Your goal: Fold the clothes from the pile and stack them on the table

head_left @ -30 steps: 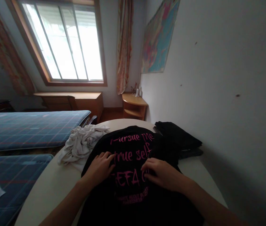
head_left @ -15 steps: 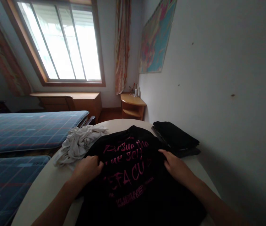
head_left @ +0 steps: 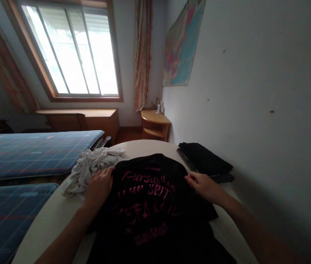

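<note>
A black T-shirt (head_left: 155,205) with pink lettering lies spread over the round table, its collar end away from me. My left hand (head_left: 100,185) is at the shirt's left shoulder edge, fingers closed on the cloth. On the opposite edge, my right hand (head_left: 203,187) pinches the fabric between thumb and fingers. Just beyond my left hand is a crumpled white cloth (head_left: 85,172). A stack of folded black clothes (head_left: 205,159) lies past my right hand, near the wall.
The pale round table (head_left: 144,143) stands close to the white wall on the right. Beds with blue plaid mattresses (head_left: 34,152) are on the left. A wooden corner shelf (head_left: 155,117) and a desk (head_left: 97,112) stand at the back below the window.
The shirt's upper part has come down flatter and slightly nearer to me, and its right sleeve now shows spread. My left hand has moved up and outward along the left edge.
</note>
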Motion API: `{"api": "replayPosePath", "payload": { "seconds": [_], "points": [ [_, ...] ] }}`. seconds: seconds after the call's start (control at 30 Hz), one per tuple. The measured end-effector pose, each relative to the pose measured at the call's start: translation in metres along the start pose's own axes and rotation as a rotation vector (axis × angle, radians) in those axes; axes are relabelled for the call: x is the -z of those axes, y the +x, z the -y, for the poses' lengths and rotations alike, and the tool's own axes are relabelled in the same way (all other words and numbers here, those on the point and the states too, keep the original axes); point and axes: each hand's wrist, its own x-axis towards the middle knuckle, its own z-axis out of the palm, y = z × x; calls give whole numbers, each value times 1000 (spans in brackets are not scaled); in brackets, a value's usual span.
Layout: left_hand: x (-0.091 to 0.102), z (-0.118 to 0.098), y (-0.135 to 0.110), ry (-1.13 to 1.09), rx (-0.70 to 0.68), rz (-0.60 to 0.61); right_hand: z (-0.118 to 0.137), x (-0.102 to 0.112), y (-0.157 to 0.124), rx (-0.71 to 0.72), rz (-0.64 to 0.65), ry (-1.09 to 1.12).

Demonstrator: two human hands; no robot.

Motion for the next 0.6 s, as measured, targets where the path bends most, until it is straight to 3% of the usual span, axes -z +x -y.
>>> {"api": "replayPosePath", "payload": {
  "seconds": [0.1,0.2,0.33,0.5,0.6],
  "points": [
    [7,-5,5,-107,55,-36,-14,-12,23,-118,-167,-159],
    [24,-5,22,-133,-4,-57,-19,-23,32,-177,-114,-268],
    [58,6,64,-87,-101,-62,-17,-27,34,-222,-45,-349],
    [96,25,131,-24,-33,53,-6,-8,42,-203,-41,-371],
    [109,31,159,53,-4,1,7,15,55,-202,-125,-331]
  ]
}}
